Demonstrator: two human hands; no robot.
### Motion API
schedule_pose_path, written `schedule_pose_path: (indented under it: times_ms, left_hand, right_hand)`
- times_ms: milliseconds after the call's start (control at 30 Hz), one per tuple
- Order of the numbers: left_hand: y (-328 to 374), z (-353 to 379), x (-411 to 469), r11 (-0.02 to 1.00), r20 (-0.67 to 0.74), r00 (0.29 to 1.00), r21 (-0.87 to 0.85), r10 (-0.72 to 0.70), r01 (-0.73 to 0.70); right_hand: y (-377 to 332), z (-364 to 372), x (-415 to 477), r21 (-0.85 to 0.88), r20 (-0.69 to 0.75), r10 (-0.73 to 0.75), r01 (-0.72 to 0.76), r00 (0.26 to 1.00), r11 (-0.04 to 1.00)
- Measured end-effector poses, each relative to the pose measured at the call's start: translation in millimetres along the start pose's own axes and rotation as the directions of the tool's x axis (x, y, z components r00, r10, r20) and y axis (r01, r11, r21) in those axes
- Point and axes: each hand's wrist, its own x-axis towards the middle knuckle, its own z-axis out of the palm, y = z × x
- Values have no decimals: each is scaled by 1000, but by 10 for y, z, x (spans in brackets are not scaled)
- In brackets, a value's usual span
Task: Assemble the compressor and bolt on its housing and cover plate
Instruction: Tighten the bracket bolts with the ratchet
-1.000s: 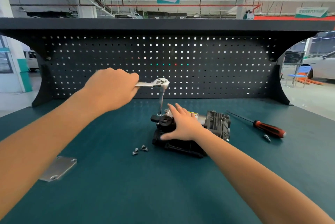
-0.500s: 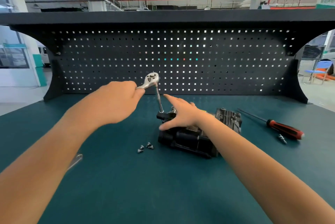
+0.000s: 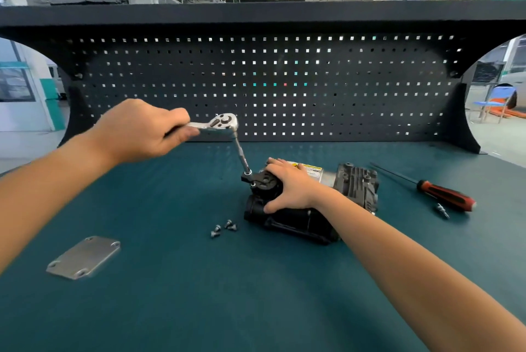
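Compressor (image 3: 296,220) at middle of desk (image 3: 199,309); judged heavy, rigid, unlikely slippery. Steadied by right hand (image 3: 293,190), fingers spread over black end; best held there. Ratchet (image 3: 222,123) handle gripped in curled left hand (image 3: 139,129).

The teal-topped table (image 3: 199,294) carries a long-shafted screwdriver with a red-and-black handle (image 3: 445,195) at the right, lying flat. A small metal threaded fitting (image 3: 442,210) lies just beside the handle. A dark perforated metal back panel (image 3: 313,89) stands upright along the table's far edge, capped by a dark flat shelf (image 3: 256,14). A blue chair (image 3: 495,98) stands beyond, far right.
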Motion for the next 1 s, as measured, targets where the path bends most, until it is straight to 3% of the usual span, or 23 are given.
schedule_pose_path:
  times_ms: [133,200,267,300,367,467,500,567,633,700,767,833,933,1000]
  left_hand:
    - [-77,73,85,999,37,999,18,-31,31]
    - [-12,76,104,974,109,967,33,-228,226]
    - [84,75,32,875,238,873,-140,-425,464]
    - [164,64,-29,742,347,802,-321,-486,588]
    - [465,-23,-188,312,572,658,-590,-490,745]
    - [961,-49,-382,-224,692,553,-695,-463,683]
    - [1094,-45,-385,-336,699,538,-706,-471,623]
    - [1253,-35,-347,-416,677,534,-734,-506,536]
    - [1275,-62,-288,-385,667,540,-741,-513,550]
    - [1191,-73,-231,-262,656,556,-735,-511,626]
    - [987,-91,-168,-35,639,579,-686,-506,727]
    - [721,-113,-103,282,609,643,-587,-465,759]
    - [330,-143,-27,778,497,804,-341,-327,527]
    - [135,-144,33,945,336,928,-216,-162,244]
  right_hand:
    - [-1,18,-6,36,-39,-7,8,999,999]
    - [-12,41,-11,57,-75,-5,9,997,998]
    - [-21,61,-10,38,-76,8,-6,997,999]
    - [-23,67,-8,22,-71,17,-15,997,1000]
    - [-19,83,-9,6,-68,29,-28,997,1000]
    - [-16,79,-17,10,-70,27,-27,997,1000]
    - [-16,76,-17,16,-73,25,-24,997,1000]
    - [-15,78,-21,19,-78,17,-16,997,1000]
    - [-10,77,-19,14,-88,3,-1,996,1000]
    - [9,75,-13,16,-108,-18,19,994,1000]
    - [18,67,-5,27,-123,-36,39,992,999]
    - [21,63,1,36,-130,-45,50,991,998]
    - [32,61,8,76,-149,-51,63,988,995]
    - [38,62,9,93,-164,-63,79,984,993]
